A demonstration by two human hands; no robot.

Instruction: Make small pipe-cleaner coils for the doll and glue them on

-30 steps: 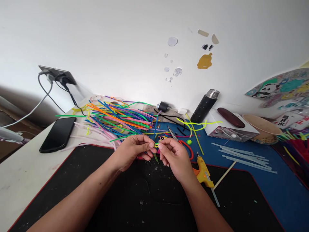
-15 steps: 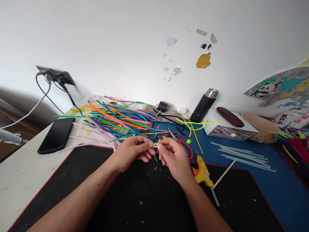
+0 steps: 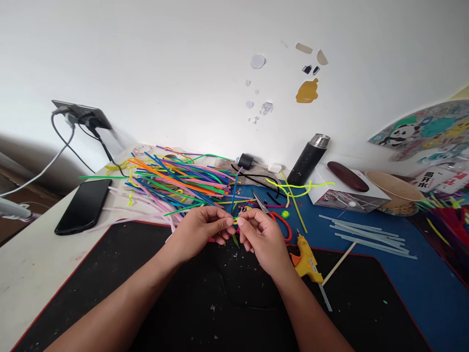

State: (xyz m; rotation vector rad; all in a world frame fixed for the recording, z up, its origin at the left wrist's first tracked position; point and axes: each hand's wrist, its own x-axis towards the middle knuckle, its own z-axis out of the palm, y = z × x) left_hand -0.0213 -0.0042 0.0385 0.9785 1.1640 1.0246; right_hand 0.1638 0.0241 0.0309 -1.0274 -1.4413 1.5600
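Between my fingertips is a short bent piece of yellow-green pipe cleaner (image 3: 235, 221), small and partly hidden by the thumbs. My left hand (image 3: 207, 227) pinches its left end, and my right hand (image 3: 261, 234) pinches the right end. Both hands hang over the far edge of the black mat (image 3: 176, 313). Just below the fingertips a green leaf-like tip (image 3: 235, 240) shows; whether it joins the held piece I cannot tell. Behind my right hand lie red-handled scissors (image 3: 285, 226), with a small bright green coil (image 3: 285, 214) beside them.
A heap of coloured pipe cleaners (image 3: 183, 178) spreads at the back left, near a black phone (image 3: 83, 206). To the right are a yellow glue gun (image 3: 307, 259), glue sticks (image 3: 370, 234), a tissue box (image 3: 351, 195) and a woven basket (image 3: 397, 190). A black thermos (image 3: 308, 159) leans against the wall.
Both hands keep their pinch in nearly the same place. The yellow-green piece looks flatter between the fingertips, its small loop less visible. The whole view has shifted slightly.
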